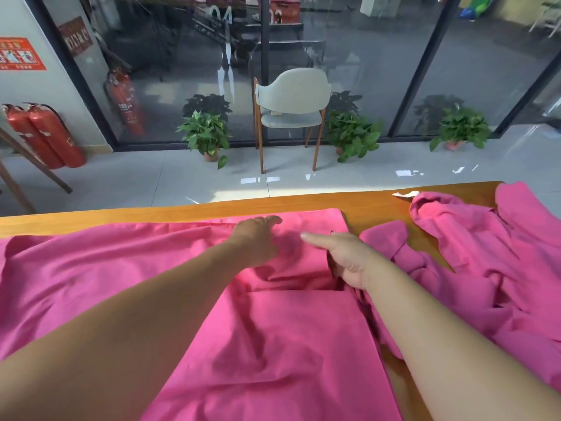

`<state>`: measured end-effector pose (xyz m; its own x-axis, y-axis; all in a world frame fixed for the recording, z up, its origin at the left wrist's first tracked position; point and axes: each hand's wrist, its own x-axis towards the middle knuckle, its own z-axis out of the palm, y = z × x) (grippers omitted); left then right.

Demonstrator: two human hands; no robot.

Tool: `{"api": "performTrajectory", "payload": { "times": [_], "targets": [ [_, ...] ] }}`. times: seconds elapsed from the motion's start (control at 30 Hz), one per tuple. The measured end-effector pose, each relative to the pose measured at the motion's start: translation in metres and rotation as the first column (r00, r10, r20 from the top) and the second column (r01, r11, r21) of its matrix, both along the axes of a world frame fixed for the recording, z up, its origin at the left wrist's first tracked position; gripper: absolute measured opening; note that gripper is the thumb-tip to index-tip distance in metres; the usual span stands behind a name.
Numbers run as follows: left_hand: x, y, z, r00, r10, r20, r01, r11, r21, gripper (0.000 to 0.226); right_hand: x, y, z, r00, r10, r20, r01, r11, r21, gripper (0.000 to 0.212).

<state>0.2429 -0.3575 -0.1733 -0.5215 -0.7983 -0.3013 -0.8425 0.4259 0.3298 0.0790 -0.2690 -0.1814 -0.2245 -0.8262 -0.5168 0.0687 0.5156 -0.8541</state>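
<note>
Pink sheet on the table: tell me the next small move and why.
Probably sweep the left hand outward across the pink sheet to smooth it, with the right hand holding the folded edge in place. The left hand lies flat on the cloth, and creases bunch just below both hands, so the fold is not yet flat.

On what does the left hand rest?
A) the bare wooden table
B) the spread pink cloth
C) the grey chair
B: the left hand lies with straight fingers on the pink cloth, which covers the table there.
</note>
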Motion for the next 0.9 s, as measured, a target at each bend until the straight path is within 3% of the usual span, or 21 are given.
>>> {"api": "performTrajectory", "payload": {
  "times": [0.03, 0.1, 0.2, 0.27, 0.33, 0.4, 0.47, 0.6, 0.7, 0.8, 0.9],
  "targets": [
    [-0.002, -0.001, -0.001, 1.000, 0.005, -0.019, -0.006, 0.999, -0.039, 0.056, -0.001, -0.003, -0.003, 0.998, -0.012, -0.058, 0.013, 1.000, 0.014, 0.077],
    [-0.002, -0.004, -0.004, 0.990, 0.031, -0.136, -0.040, 0.997, -0.066, 0.051, -0.005, -0.011, -0.003, 0.974, -0.075, -0.213, 0.069, 0.997, -0.034, 0.043],
    [0.006, -0.015, -0.005, 0.944, 0.054, -0.326, -0.115, 0.979, -0.170, 0.048, -0.022, -0.027, 0.013, 0.899, -0.238, -0.368, 0.117, 0.940, -0.321, 0.027],
    [0.013, -0.024, -0.009, 0.950, 0.075, -0.303, -0.147, 0.963, -0.224, 0.047, -0.031, -0.040, 0.014, 0.845, -0.321, -0.428, 0.138, 0.904, -0.405, 0.032],
    [0.018, -0.029, -0.014, 0.982, 0.132, -0.138, -0.160, 0.962, -0.221, 0.057, -0.041, -0.054, -0.005, 0.788, -0.303, -0.535, 0.175, 0.945, -0.278, 0.030],
    [0.022, -0.028, -0.023, 0.987, 0.160, -0.002, -0.157, 0.966, -0.205, 0.069, -0.044, -0.059, -0.026, 0.713, -0.178, -0.678, 0.186, 0.981, -0.062, 0.027],
    [0.024, -0.029, -0.032, 0.984, 0.178, -0.013, -0.176, 0.954, -0.241, 0.066, -0.044, -0.056, -0.035, 0.655, -0.109, -0.747, 0.197, 0.980, 0.029, 0.024],
    [0.029, -0.035, -0.036, 0.973, 0.217, -0.081, -0.231, 0.929, -0.288, 0.041, -0.042, -0.052, -0.031, 0.579, -0.083, -0.811, 0.189, 0.981, 0.035, 0.022],
    [0.032, -0.037, -0.038, 0.974, 0.196, -0.112, -0.221, 0.926, -0.305, 0.028, -0.040, -0.052, -0.031, 0.575, -0.067, -0.815, 0.170, 0.985, 0.038, 0.025],
    [0.033, -0.036, -0.039, 0.972, 0.141, -0.185, -0.195, 0.929, -0.314, 0.017, -0.045, -0.053, -0.030, 0.620, -0.067, -0.781, 0.163, 0.986, 0.045, 0.007],
    [0.032, -0.033, -0.040, 0.971, 0.091, -0.222, -0.159, 0.937, -0.312, 0.014, -0.049, -0.058, -0.023, 0.730, -0.163, -0.664, 0.219, 0.976, 0.000, 0.033]
  ]
}}
